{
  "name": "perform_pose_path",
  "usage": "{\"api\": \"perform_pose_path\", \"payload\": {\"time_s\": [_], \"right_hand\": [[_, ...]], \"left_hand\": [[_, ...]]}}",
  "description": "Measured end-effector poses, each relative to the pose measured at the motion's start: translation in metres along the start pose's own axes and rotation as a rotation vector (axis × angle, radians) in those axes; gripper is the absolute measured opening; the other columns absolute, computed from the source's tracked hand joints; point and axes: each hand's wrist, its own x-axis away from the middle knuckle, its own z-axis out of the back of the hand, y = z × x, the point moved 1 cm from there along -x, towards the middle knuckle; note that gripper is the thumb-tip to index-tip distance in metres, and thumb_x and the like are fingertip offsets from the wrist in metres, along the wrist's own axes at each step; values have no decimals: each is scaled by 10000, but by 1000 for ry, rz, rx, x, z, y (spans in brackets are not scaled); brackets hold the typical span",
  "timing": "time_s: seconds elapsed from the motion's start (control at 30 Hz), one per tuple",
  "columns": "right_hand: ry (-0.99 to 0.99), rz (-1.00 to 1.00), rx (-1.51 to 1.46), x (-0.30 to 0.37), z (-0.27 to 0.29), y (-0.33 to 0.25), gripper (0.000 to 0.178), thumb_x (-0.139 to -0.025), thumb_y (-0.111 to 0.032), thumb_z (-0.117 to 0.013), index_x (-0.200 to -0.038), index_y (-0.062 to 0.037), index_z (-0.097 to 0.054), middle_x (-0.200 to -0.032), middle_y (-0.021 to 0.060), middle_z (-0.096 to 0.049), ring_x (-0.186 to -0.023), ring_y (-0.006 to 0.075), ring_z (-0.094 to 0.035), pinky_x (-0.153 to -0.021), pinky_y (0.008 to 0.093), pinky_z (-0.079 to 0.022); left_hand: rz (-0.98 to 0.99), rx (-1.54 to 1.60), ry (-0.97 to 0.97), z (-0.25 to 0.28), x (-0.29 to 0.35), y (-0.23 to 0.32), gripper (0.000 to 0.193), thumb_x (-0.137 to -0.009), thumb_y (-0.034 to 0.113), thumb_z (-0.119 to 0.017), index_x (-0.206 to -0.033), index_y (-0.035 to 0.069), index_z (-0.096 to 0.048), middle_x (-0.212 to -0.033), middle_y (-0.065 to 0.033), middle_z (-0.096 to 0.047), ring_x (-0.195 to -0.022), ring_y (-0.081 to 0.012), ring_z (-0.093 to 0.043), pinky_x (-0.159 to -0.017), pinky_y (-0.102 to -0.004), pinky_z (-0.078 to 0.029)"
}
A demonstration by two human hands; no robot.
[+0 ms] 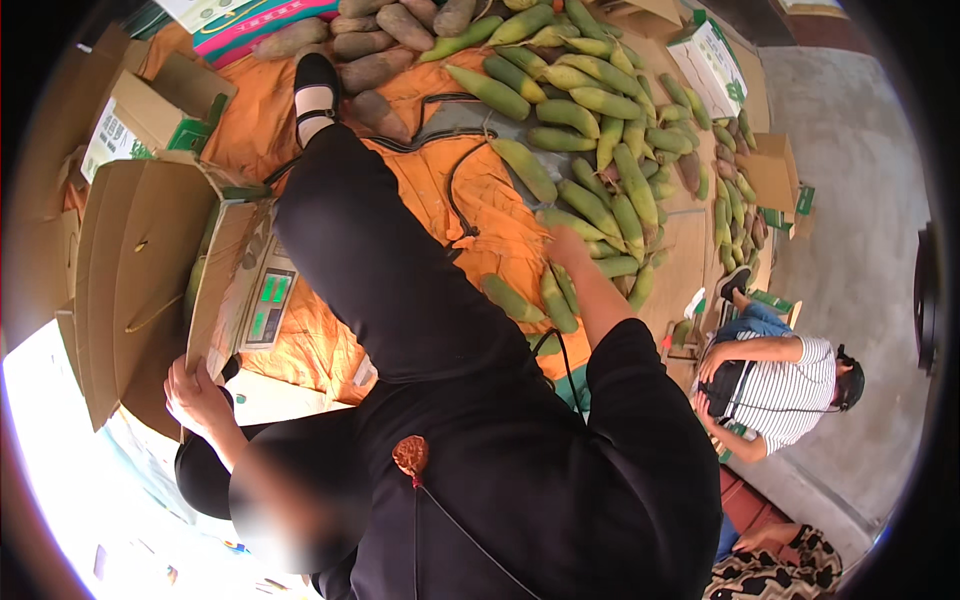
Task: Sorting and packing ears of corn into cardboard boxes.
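Observation:
My left hand [196, 398] grips the edge of an upright flap on an open cardboard box [150, 270], fingers bent over the board. Inside the box a little green shows, mostly hidden by the flap. My right hand [568, 248] reaches into a heap of long green radishes [600, 130] and looks closed on the end of a green radish [580, 224]; its fingertips are partly hidden. Several more radishes, one of them a loose green radish [512, 298], lie just below that hand. Beside the box sits a scale [268, 300] with lit green displays.
An orange sheet [440, 190] covers the floor, with a black cord [455, 190] across it. Reddish-purple radishes [375, 50] lie at the far side. Other boxes stand around, including a white and green box [708, 65]. At right, a person in a striped shirt [795, 390] sits.

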Motion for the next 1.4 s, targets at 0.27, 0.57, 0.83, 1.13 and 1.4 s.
{"api": "perform_pose_path", "payload": {"time_s": [0.27, 0.57, 0.83, 1.13, 1.4], "right_hand": [[-82, -193, 364, 60, 27, 53, 463, -827, -78, -587, -1271, -183, -507, -1354, 40, -444, -1270, 269, -402, -919, 474, -451], [-180, 145, 576, 40, -6, 64, 560, -831, -58, -547, -1356, -195, -406, -1464, 18, -332, -1350, 257, -314, -1012, 498, -364], [-154, 232, 854, 31, -30, 82, 391, -834, -237, -591, -1220, -250, -533, -1206, -13, -511, -1157, 192, -469, -859, 439, -410], [-87, 252, 751, 28, -2, 93, 340, -828, -164, -607, -1164, -174, -557, -1178, 51, -559, -1180, 233, -480, -900, 440, -436], [123, 225, 211, 20, 41, 42, 443, -778, -120, -658, -1187, -91, -490, -1140, 160, -566, -1042, 371, -547, -857, 451, -456]], "left_hand": [[2, 37, -5, 1, 2, -6, 168, -799, 152, -624, -922, 38, -614, -879, -118, -649, -828, -332, -601, -729, -452, -467], [92, 30, -28, 9, 1, -1, 191, -786, 139, -630, -926, 10, -614, -898, -150, -648, -852, -356, -600, -750, -455, -472], [110, 15, -65, 14, -3, 9, 171, -760, 130, -638, -911, 49, -628, -905, -107, -647, -876, -325, -586, -778, -425, -452], [157, 19, -48, 22, -2, 18, 140, -742, 92, -652, -881, 98, -641, -861, -48, -632, -898, -262, -582, -792, -391, -425], [151, 78, -5, 29, -3, 20, 100, -733, 111, -657, -831, 99, -637, -791, -40, -614, -842, -255, -580, -772, -394, -419]]}}
